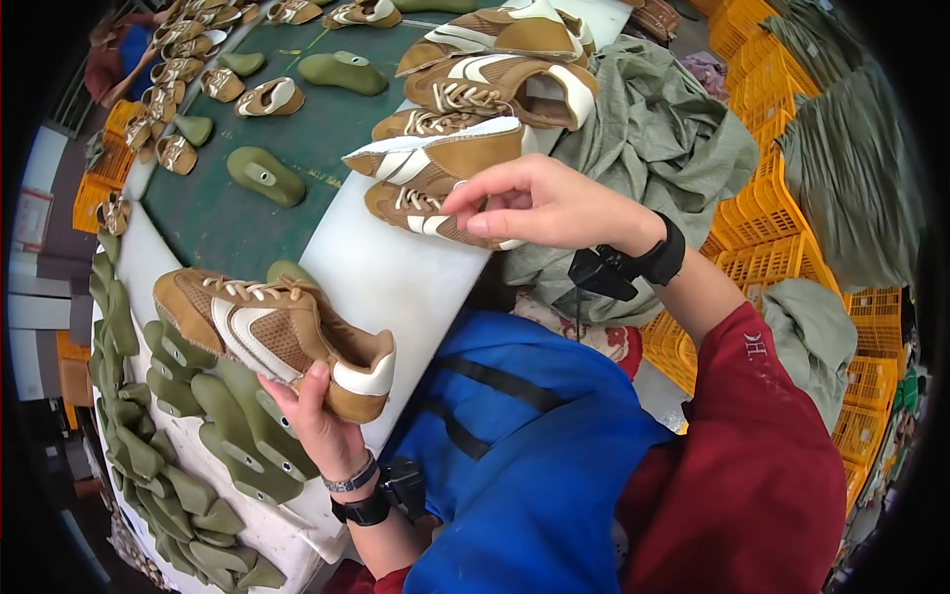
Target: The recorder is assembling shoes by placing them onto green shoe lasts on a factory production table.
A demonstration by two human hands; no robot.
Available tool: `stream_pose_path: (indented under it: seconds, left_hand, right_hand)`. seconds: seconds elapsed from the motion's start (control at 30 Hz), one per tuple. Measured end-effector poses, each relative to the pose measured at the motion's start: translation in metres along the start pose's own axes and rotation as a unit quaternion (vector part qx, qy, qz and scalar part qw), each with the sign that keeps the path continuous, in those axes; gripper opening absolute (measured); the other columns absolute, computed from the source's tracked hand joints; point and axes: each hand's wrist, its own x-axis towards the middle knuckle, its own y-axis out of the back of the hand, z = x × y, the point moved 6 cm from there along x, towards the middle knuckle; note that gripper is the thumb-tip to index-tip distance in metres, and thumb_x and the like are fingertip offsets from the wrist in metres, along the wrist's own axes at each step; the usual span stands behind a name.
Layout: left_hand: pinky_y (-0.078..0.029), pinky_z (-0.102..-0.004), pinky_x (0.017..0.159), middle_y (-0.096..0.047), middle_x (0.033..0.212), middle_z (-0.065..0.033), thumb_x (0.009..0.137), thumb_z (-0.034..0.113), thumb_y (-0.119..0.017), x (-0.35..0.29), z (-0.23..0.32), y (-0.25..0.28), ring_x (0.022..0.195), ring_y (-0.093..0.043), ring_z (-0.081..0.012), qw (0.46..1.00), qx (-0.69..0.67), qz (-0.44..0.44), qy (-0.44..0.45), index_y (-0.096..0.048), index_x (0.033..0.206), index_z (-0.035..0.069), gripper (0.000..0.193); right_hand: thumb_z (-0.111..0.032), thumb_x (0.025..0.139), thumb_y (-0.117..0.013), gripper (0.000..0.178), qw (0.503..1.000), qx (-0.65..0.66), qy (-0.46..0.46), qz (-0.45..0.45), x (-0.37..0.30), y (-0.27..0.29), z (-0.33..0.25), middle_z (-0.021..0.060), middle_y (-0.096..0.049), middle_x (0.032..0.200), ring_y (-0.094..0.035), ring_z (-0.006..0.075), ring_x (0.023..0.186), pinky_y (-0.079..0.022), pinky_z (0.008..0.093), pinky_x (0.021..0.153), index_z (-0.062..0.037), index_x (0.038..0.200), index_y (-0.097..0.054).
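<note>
Grips a brown-and-white lace-up sneaker [267,332] near the heel in the nearer left fingers [314,388], lengthwise toward their upper left, and holds the right fingers [495,184] loosely curled, parted, seemingly empty, over a matching sneaker [418,220], contact unclear.

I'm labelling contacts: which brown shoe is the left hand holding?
The lowest brown shoe in view, its heel end in the left hand; the other shoes lie farther up the picture.
</note>
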Motion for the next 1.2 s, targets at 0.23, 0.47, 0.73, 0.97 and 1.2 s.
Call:
stream_pose_path:
  seconds: [0.23, 0.47, 0.73, 0.97, 1.2]
  left_hand:
    - [-0.037, -0.0366, 0.101, -0.043, 0.131, -0.0129, 0.084, 0.01, -0.054, -0.014, 0.003, -0.014, 0.118, -0.046, -0.0235, 0.999, -0.019, -0.026, -0.009, -0.025, 0.139, 0.003, 0.063]
    - [-0.042, -0.0369, 0.097, -0.051, 0.127, -0.0111, 0.096, 0.032, -0.044, -0.013, 0.009, 0.005, 0.112, -0.052, -0.0219, 0.992, -0.114, -0.047, -0.003, -0.041, 0.132, 0.005, 0.045]
    - [-0.025, -0.0415, 0.107, -0.039, 0.138, -0.0133, 0.083, 0.015, -0.063, -0.015, 0.038, 0.066, 0.13, -0.034, -0.0276, 0.959, 0.263, 0.017, -0.1, -0.04, 0.131, 0.002, 0.055]
    - [-0.025, -0.0539, 0.102, -0.036, 0.137, -0.0202, 0.073, 0.031, -0.073, -0.037, 0.028, 0.123, 0.129, -0.027, -0.0452, 0.686, 0.704, 0.111, -0.149, -0.045, 0.128, 0.005, 0.067]
    - [-0.03, -0.0507, 0.101, -0.034, 0.137, -0.0235, 0.066, 0.025, -0.078, -0.041, 0.018, 0.14, 0.124, -0.031, -0.0465, 0.735, 0.646, 0.122, -0.166, -0.049, 0.121, -0.002, 0.068]
  right_hand:
    - [-0.016, 0.084, -0.065, 0.038, 0.991, -0.01, 0.044, -0.124, 0.01, -0.051, -0.022, 0.0079, -0.059, 0.109, -0.06, 0.0149, 0.086, -0.048, 0.0274, 0.078, -0.0018, 0.118, -0.057]
    - [-0.023, 0.079, -0.068, 0.038, 0.946, -0.041, 0.226, -0.228, 0.035, -0.115, -0.052, 0.0138, -0.061, 0.101, -0.062, 0.0251, 0.085, -0.049, 0.0336, 0.072, -0.0007, 0.109, -0.059]
    - [-0.022, 0.084, -0.063, 0.029, 0.984, 0.02, 0.119, -0.132, 0.075, -0.117, -0.065, 0.0067, -0.062, 0.086, -0.057, 0.0126, 0.078, -0.046, 0.0278, 0.07, -0.0019, 0.105, -0.059]
    - [-0.027, 0.08, -0.065, 0.031, 0.949, -0.238, 0.209, -0.003, 0.2, -0.165, -0.084, 0.0126, -0.064, 0.088, -0.062, 0.0252, 0.079, -0.048, 0.0351, 0.071, -0.0037, 0.1, -0.062]
    - [-0.025, 0.076, -0.062, 0.023, 0.897, -0.429, 0.106, -0.015, 0.339, -0.219, -0.018, 0.0142, -0.067, 0.093, -0.063, 0.0321, 0.09, -0.049, 0.0406, 0.082, -0.0131, 0.095, -0.069]
